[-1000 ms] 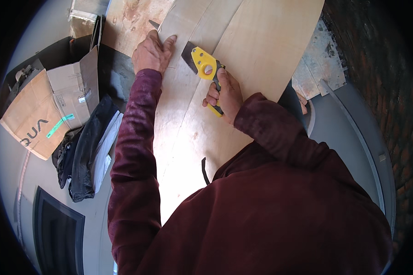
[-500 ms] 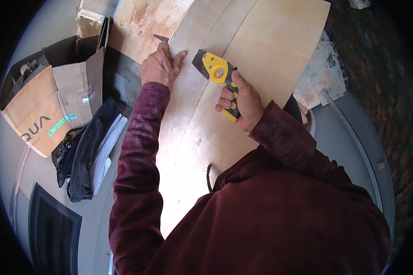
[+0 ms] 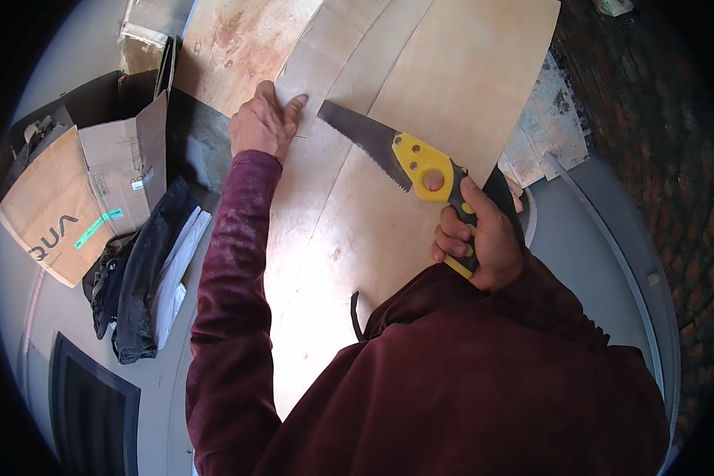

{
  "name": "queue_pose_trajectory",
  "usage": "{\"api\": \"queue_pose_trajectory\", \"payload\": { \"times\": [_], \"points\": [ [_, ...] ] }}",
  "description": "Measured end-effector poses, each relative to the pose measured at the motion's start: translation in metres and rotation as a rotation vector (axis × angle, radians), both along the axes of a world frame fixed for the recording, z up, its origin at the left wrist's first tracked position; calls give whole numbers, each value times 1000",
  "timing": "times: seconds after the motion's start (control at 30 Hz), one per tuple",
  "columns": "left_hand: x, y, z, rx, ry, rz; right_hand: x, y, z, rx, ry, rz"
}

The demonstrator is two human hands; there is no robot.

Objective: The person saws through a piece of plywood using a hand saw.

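Observation:
My right hand (image 3: 484, 238) is closed around the black and yellow handle of a handsaw (image 3: 365, 136). The saw's dark toothed blade lies over the pale wooden board (image 3: 420, 95), its tip pointing up and left toward my left hand. My left hand (image 3: 262, 125) grips the board's left edge, with the thumb apart on the top face and the fingers curled at the edge, partly hidden. A short dark line shows on the wood beside it. Long seams or cracks run along the board's length.
At left stands an opened cardboard box (image 3: 51, 202) with things inside. Dark and white clothes (image 3: 155, 278) hang beside it. A stained wooden sheet (image 3: 230, 51) lies beyond the board's left edge. On the right are a paint-spattered panel (image 3: 547, 119) and a rough brown brick surface (image 3: 639, 119).
My right hand has drawn the saw back down and to the right, and much more of its blade shows. The tip no longer sticks out past my left hand, which stays at the board's edge.

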State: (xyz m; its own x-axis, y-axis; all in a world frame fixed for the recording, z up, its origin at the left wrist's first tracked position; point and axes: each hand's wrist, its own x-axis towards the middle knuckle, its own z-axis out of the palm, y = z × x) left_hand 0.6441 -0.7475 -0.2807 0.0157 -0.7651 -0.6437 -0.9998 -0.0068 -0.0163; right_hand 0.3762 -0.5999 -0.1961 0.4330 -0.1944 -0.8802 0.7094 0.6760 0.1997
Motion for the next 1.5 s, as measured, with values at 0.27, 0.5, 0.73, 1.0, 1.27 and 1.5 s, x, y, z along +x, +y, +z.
{"api": "queue_pose_trajectory", "payload": {
  "times": [0.27, 0.5, 0.73, 1.0, 1.27, 1.5],
  "points": [
    [8, 1, -6, -28, -12, 6, -47, 29, 51, -45, -34, -16],
    [-5, 3, -3, -43, -36, -15, 94, -21, -79, -117, 41, 0],
    [-6, 1, -7, -35, -41, 21, 100, -7, -58, -170, 124, -61],
    [1, -1, -7, -33, 1, 40, -19, 16, 34, -65, 76, 106],
    [1, 2, -13, -44, 9, 46, 108, 15, -63, -208, 144, -5],
    [6, 4, -10, -15, 18, 58, 44, 20, -13, -115, 64, 53]
  ]
}}
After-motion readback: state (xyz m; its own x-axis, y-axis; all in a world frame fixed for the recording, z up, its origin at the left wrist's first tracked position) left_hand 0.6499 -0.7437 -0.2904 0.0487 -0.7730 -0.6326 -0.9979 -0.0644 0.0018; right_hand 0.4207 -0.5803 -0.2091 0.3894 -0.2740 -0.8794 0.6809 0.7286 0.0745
